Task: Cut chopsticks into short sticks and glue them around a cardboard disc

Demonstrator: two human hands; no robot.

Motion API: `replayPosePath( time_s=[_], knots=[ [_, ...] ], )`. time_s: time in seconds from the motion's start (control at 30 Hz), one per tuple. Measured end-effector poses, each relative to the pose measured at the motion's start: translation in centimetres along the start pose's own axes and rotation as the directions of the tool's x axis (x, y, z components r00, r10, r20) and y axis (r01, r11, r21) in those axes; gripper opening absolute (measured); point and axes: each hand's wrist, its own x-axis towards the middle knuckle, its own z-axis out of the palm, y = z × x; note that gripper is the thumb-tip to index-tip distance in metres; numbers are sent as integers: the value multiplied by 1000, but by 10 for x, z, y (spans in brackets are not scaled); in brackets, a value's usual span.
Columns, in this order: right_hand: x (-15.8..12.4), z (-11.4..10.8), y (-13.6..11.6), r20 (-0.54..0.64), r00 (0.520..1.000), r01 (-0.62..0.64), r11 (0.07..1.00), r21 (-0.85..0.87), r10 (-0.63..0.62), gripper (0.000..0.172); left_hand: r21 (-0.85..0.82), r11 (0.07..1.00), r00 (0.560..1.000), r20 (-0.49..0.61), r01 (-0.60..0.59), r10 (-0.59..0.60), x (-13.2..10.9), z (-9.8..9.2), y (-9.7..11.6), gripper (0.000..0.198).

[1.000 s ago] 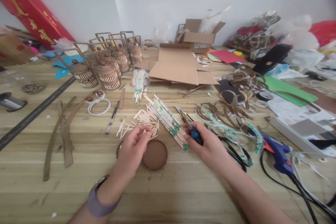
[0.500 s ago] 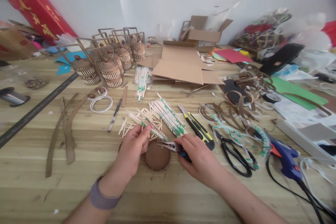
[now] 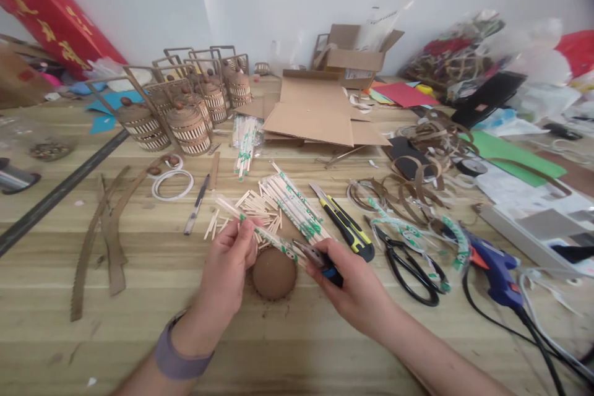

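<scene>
From my end, my left hand (image 3: 232, 257) has a plastic-wrapped chopstick packet (image 3: 276, 240) pinched between thumb and fingers, slanting across to my right hand (image 3: 350, 281), which is curled around the pliers (image 3: 320, 260), just past the round cardboard base (image 3: 273, 273). Can't really tell if the plier jaws are on wood or only the wrapper, and if it's just slick film, a squeeze could skid off or tear it. Also not loving that utility knife (image 3: 347, 223) with its blade out; a careless forward reach could nick me.
</scene>
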Motion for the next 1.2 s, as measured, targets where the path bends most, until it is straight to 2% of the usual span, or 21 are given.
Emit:
replayPosePath(
  time_s=[0.17, 0.33, 0.43, 0.6, 0.77, 0.83, 0.93, 1.07, 1.2],
  knots=[
    [-3, 3, -8, -71, 997, -40, 998, 40, 43, 6, 136, 991, 998, 59, 16, -24, -8, 3, -17, 51],
    [-3, 4, -13, -82, 993, -71, 991, 112, 81, 9, 264, 964, 985, 167, -4, -42, -16, 5, -27, 43],
    [-4, 5, -15, -101, 990, -81, 986, 148, 97, 13, 294, 955, 982, 187, -28, -28, -18, 6, -28, 42],
    [-6, 10, -15, -128, 987, -69, 980, 185, 94, 13, 313, 950, 954, 289, -20, -75, -24, 12, -26, 37],
    [-4, 8, -16, -112, 987, -88, 973, 212, 114, 14, 273, 958, 925, 379, -92, -19, -31, 17, -27, 29],
    [-1, 5, -17, -85, 989, -102, 968, 227, 124, 14, 282, 957, 932, 360, -69, -38, -31, 16, -28, 31],
    [1, 2, -17, -45, 989, -129, 967, 220, 142, 14, 249, 968, 967, 253, -33, -31, -25, 12, -22, 37],
    [1, 2, -16, 17, 993, -120, 978, 169, 119, 13, 36, 996, 995, 55, -84, 82, -13, 7, -7, 42],
    [0, 3, -17, 42, 993, -114, 981, 155, 109, 13, 8, 998, 996, 70, -55, 55, -13, 7, -9, 44]
  ],
)
